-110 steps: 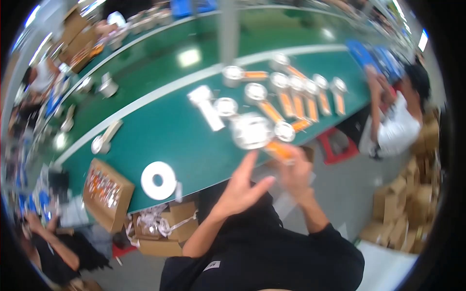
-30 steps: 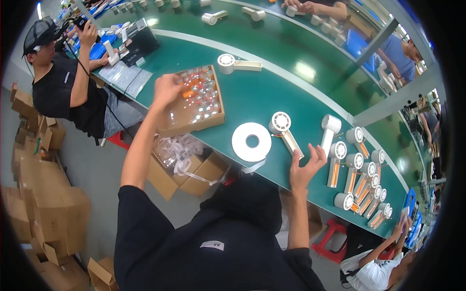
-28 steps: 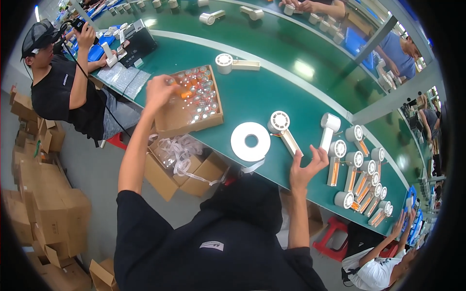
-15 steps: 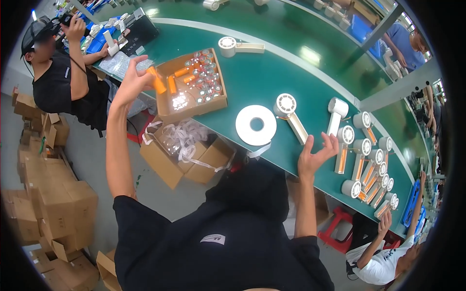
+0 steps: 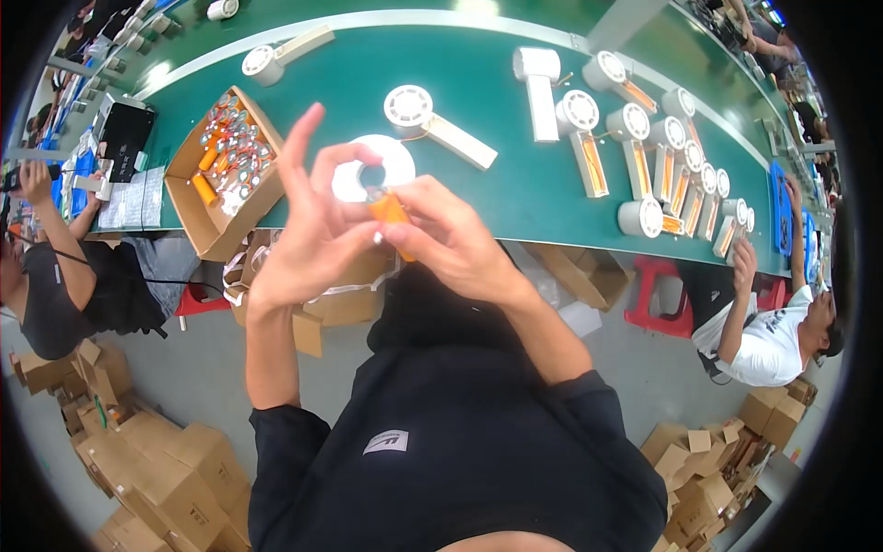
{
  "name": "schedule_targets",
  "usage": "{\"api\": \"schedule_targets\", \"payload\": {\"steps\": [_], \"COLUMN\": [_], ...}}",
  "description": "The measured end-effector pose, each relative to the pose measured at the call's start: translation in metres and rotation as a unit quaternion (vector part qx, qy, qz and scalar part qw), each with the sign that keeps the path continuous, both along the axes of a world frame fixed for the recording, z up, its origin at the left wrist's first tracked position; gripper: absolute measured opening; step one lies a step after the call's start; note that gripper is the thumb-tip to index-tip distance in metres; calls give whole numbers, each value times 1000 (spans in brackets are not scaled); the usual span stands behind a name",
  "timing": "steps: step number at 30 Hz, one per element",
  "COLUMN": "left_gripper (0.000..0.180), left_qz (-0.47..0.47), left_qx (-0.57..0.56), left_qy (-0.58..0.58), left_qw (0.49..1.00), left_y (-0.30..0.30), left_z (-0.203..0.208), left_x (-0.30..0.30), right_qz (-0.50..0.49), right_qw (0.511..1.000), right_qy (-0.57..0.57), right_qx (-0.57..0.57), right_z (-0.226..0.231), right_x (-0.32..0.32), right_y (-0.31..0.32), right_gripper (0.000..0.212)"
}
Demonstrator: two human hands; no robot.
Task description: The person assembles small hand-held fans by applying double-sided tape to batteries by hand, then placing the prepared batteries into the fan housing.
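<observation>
In front of my chest, my right hand [image 5: 455, 235] pinches an orange cylindrical battery [image 5: 390, 212] with a metal end facing up. My left hand [image 5: 317, 216] is at the battery's left side, thumb tip against it and one finger stretched upward. A tiny white piece shows by that thumb; I cannot make out what it is. Behind my left fingers lies a roll of white tape [image 5: 397, 166], partly hidden. An open cardboard box [image 5: 235, 225] of orange batteries stands left of my hands. Just beyond the tape, a white handheld fan [image 5: 460, 143] lies with its handle open.
Several fans with orange batteries in their handles [image 5: 589, 166] cover the right of the green table [image 5: 487, 87]. A carton [image 5: 308, 331] holding white strips sits below the front edge. A red stool [image 5: 658, 299] and a co-worker [image 5: 768, 336] are at right, another co-worker [image 5: 69, 285] at left.
My left hand has brought the battery from beside the box to the front of my chest. My right hand has come over from the right and taken hold of it. The view has turned right.
</observation>
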State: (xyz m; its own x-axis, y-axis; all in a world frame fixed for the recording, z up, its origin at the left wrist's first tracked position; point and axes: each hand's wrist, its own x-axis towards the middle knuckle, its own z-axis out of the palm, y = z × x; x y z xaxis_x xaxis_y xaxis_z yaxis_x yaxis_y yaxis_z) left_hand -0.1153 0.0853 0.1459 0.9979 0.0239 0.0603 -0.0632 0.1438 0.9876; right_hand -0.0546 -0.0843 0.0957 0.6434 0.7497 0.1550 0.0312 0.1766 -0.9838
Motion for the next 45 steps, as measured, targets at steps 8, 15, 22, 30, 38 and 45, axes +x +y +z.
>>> {"api": "schedule_targets", "payload": {"steps": [8,15,22,30,38,45], "left_gripper": [74,62,64,64,53,67], "left_qz": [-24,-8,38,147,293,221], "left_qx": [74,672,643,616,490,621], "left_qy": [76,-44,-125,-157,-53,-29], "left_qw": [994,739,754,758,819,751], "left_y": [-8,32,27,22,20,23], "left_z": [-50,-66,-74,-75,-93,-86], "left_x": [-13,-3,-24,-41,-36,-33], "right_qz": [-94,-142,-75,-10,84,-13], "right_qw": [954,924,931,937,902,849], "right_qy": [252,334,334,338,408,506], "right_qx": [131,119,127,88,114,154], "right_z": [-58,-69,-61,-31,-23,-22], "right_x": [-34,-26,-25,-36,-73,-77], "right_y": [-58,-70,-50,-42,-61,-67], "right_gripper": [37,33,37,25,30,44]}}
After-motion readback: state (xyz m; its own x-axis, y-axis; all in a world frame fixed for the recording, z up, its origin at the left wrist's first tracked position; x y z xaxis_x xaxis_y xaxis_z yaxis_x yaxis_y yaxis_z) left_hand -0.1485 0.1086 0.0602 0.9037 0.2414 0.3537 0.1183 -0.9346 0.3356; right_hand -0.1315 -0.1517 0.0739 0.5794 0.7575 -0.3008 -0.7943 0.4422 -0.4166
